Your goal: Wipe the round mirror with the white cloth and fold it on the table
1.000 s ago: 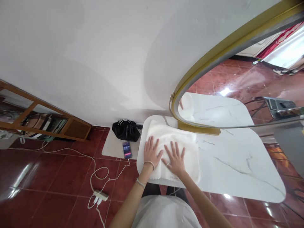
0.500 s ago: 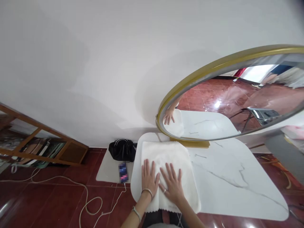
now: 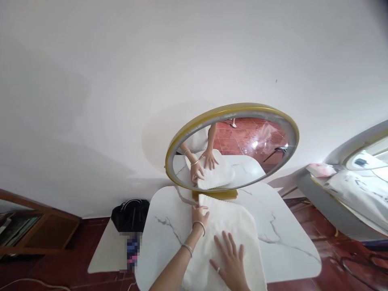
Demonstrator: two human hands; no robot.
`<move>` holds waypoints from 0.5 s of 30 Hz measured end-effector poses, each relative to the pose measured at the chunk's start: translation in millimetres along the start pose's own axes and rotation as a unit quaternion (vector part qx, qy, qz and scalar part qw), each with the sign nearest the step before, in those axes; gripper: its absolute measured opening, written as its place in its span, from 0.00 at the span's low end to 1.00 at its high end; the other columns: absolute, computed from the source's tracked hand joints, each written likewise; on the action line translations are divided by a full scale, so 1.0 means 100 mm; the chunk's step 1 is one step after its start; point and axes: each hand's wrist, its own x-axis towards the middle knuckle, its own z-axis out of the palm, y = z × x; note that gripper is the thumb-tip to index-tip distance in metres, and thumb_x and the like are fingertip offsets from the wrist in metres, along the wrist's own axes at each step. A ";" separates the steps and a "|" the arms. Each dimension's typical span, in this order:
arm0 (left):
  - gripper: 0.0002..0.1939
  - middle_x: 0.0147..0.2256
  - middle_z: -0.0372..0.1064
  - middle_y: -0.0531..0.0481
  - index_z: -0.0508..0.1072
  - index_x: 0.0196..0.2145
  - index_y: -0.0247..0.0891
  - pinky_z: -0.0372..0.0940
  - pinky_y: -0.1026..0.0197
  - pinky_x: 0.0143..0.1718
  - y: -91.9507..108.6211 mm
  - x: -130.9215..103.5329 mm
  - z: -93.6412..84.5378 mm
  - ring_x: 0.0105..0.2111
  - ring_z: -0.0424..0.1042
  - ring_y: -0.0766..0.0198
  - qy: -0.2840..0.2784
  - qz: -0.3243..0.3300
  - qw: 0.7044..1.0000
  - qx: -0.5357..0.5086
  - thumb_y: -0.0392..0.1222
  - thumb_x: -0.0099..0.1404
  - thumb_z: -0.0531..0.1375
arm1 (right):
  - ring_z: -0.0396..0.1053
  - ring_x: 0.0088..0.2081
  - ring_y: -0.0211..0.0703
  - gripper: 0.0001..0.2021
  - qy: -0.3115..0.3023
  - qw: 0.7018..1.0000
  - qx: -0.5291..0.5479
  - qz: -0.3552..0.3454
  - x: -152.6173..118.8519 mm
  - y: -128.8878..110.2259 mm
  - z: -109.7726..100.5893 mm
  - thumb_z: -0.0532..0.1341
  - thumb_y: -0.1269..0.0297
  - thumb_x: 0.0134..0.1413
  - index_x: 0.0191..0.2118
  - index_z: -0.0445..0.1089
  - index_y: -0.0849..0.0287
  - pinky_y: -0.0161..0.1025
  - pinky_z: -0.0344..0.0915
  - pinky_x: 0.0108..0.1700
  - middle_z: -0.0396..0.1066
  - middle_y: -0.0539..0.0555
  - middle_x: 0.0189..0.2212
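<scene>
A white cloth (image 3: pixel 235 218) with scalloped edges lies on the white marble-patterned table (image 3: pixel 285 258). My left hand (image 3: pixel 200 218), with bracelets on its wrist, is at the cloth's far left edge, its fingers curled in on the fabric near the corner. Lower down, my right hand (image 3: pixel 230 262) rests flat on the cloth with its fingers spread and a ring on one finger. Just beyond the cloth stands a round gold-framed mirror (image 3: pixel 233 139), which reflects both hands and the fabric.
Left of the table, a black bag (image 3: pixel 131 214) and a blurred-out phone (image 3: pixel 132 251) sit on a low pale surface (image 3: pixel 104 252). A wooden shelf (image 3: pixel 45 232) is at far left. On the right are another table (image 3: pixel 321 202) and a second mirror (image 3: pixel 371 151).
My left hand has gone from lying flat to curling at the cloth's far left edge. The cloth now sits further right on the table, turned slightly. The view has shifted right.
</scene>
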 end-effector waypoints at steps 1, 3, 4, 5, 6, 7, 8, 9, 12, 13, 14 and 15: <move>0.10 0.42 0.73 0.46 0.79 0.38 0.40 0.66 0.55 0.52 0.01 0.07 -0.04 0.46 0.73 0.57 -0.014 0.014 1.000 -0.003 0.34 0.59 0.60 | 0.49 0.66 0.64 0.31 -0.011 1.000 0.006 0.011 0.00 -0.02 0.01 0.53 0.40 0.57 0.64 0.55 0.38 0.75 0.48 0.57 0.50 0.54 0.67; 0.09 0.38 0.74 0.47 0.79 0.35 0.39 0.66 0.58 0.50 0.00 0.12 -0.12 0.42 0.73 0.60 -0.037 0.043 0.998 -0.008 0.32 0.59 0.60 | 0.50 0.66 0.64 0.30 -0.031 0.999 0.020 0.022 0.02 -0.07 0.05 0.54 0.39 0.56 0.64 0.56 0.37 0.75 0.48 0.57 0.51 0.54 0.66; 0.10 0.38 0.74 0.47 0.79 0.35 0.39 0.66 0.58 0.49 -0.02 0.10 -0.16 0.42 0.73 0.60 -0.041 0.058 0.997 -0.009 0.31 0.59 0.58 | 0.51 0.65 0.65 0.31 -0.040 0.999 0.027 0.024 0.03 -0.09 0.08 0.55 0.39 0.55 0.63 0.57 0.36 0.76 0.49 0.57 0.52 0.55 0.66; 0.13 0.38 0.74 0.47 0.79 0.36 0.39 0.65 0.57 0.49 -0.04 0.08 -0.19 0.42 0.72 0.60 -0.041 0.072 0.996 -0.011 0.29 0.60 0.56 | 0.52 0.65 0.67 0.31 -0.051 0.998 0.032 0.026 0.04 -0.11 0.12 0.56 0.38 0.53 0.62 0.58 0.36 0.77 0.49 0.56 0.54 0.55 0.65; 0.15 0.39 0.74 0.47 0.79 0.37 0.40 0.64 0.56 0.50 -0.06 0.04 -0.22 0.43 0.72 0.59 -0.039 0.087 0.995 -0.014 0.28 0.60 0.55 | 0.53 0.64 0.69 0.32 -0.061 0.997 0.036 0.030 0.05 -0.12 0.16 0.58 0.37 0.51 0.61 0.59 0.35 0.78 0.49 0.55 0.56 0.56 0.64; 0.17 0.39 0.73 0.47 0.79 0.38 0.41 0.64 0.55 0.52 -0.08 0.01 -0.25 0.45 0.71 0.59 -0.034 0.099 0.994 -0.018 0.27 0.60 0.54 | 0.54 0.63 0.71 0.32 -0.069 0.996 0.039 0.035 0.07 -0.14 0.20 0.60 0.37 0.48 0.60 0.61 0.35 0.79 0.50 0.53 0.58 0.57 0.63; 0.19 0.40 0.73 0.47 0.79 0.38 0.42 0.62 0.54 0.53 -0.09 -0.01 -0.27 0.47 0.70 0.58 -0.028 0.108 0.993 -0.024 0.25 0.59 0.54 | 0.55 0.62 0.72 0.32 -0.074 0.996 0.041 0.041 0.09 -0.15 0.24 0.61 0.38 0.47 0.59 0.62 0.34 0.80 0.51 0.52 0.59 0.57 0.62; 0.20 0.41 0.73 0.47 0.80 0.38 0.42 0.61 0.53 0.55 -0.09 -0.01 -0.29 0.48 0.69 0.57 -0.021 0.113 0.993 -0.030 0.24 0.58 0.53 | 0.56 0.61 0.73 0.32 -0.077 0.995 0.043 0.046 0.12 -0.16 0.27 0.62 0.38 0.45 0.58 0.63 0.33 0.80 0.52 0.51 0.60 0.57 0.62; 0.23 0.43 0.72 0.45 0.80 0.35 0.39 0.62 0.55 0.55 -0.08 0.09 -0.34 0.48 0.70 0.59 0.002 0.100 0.993 -0.059 0.22 0.57 0.49 | 0.58 0.60 0.74 0.30 -0.078 0.995 0.046 0.052 0.19 -0.15 0.33 0.64 0.41 0.44 0.57 0.65 0.32 0.80 0.55 0.49 0.62 0.56 0.61; 0.22 0.43 0.72 0.44 0.80 0.36 0.37 0.63 0.55 0.54 -0.08 0.13 -0.36 0.47 0.71 0.59 0.007 0.094 0.993 -0.071 0.22 0.57 0.49 | 0.58 0.60 0.74 0.30 -0.079 0.994 0.049 0.052 0.22 -0.13 0.34 0.65 0.42 0.44 0.57 0.65 0.33 0.80 0.56 0.48 0.62 0.56 0.60; 0.21 0.42 0.72 0.44 0.80 0.37 0.36 0.65 0.55 0.52 -0.06 0.17 -0.37 0.46 0.72 0.59 0.010 0.091 0.992 -0.082 0.23 0.57 0.50 | 0.59 0.60 0.75 0.30 -0.082 0.994 0.055 0.050 0.24 -0.11 0.36 0.65 0.42 0.44 0.56 0.66 0.32 0.80 0.57 0.47 0.63 0.56 0.60; 0.19 0.40 0.73 0.44 0.80 0.38 0.36 0.67 0.55 0.49 -0.04 0.19 -0.39 0.44 0.73 0.59 0.011 0.092 0.991 -0.092 0.25 0.57 0.52 | 0.60 0.59 0.75 0.30 -0.085 0.993 0.064 0.045 0.26 -0.08 0.38 0.65 0.42 0.43 0.56 0.66 0.32 0.80 0.58 0.46 0.64 0.56 0.59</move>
